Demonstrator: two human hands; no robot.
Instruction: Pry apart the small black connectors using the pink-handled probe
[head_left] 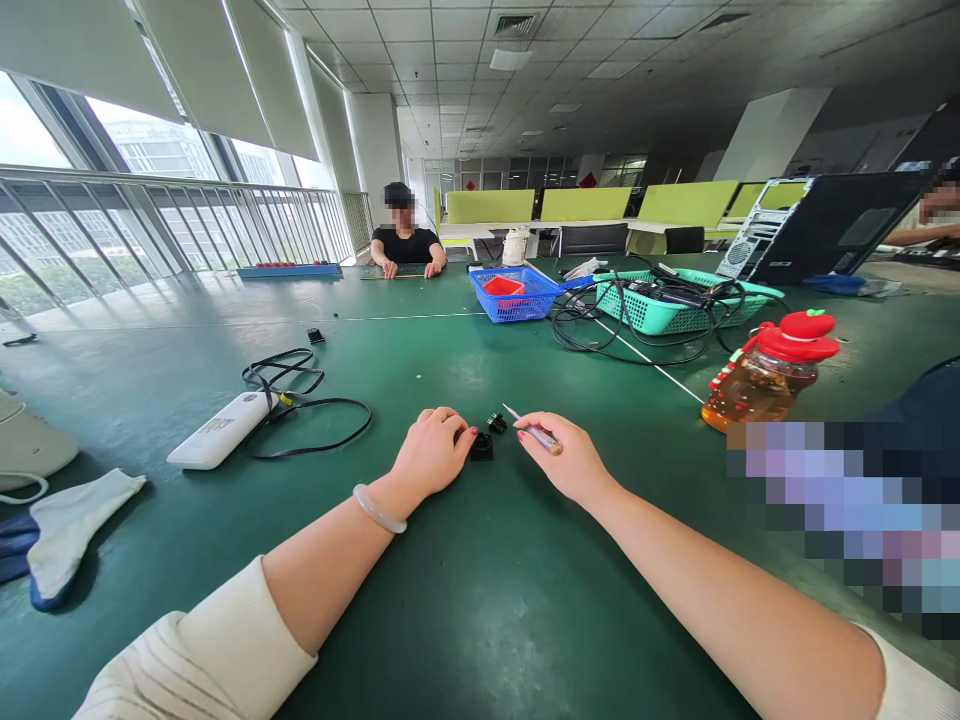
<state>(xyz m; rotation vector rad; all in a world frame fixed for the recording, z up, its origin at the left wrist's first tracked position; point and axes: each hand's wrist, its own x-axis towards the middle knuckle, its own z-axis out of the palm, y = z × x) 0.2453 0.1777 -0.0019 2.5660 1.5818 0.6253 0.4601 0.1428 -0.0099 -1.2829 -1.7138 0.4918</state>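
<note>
My right hand [566, 455] is closed around a small screwdriver [541, 437] with a clear handle, its thin shaft pointing up and to the left. On the table my left hand [431, 450] rests with curled fingers, thumb and fingertips at the left edge of a small black part [482, 447]. Just beyond that part lies another small black piece [496, 423] with metal bits, between my two hands. The screwdriver tip is near this second piece, apart from it.
A white power bank [223, 432] with a black cable [330, 402] lies left, near a glove [82, 525]. A bottle [765, 375] stands right. Blue basket [517, 305], green basket [660, 318] with cables and a black computer case [832, 225] are farther back. A person [405, 245] sits opposite.
</note>
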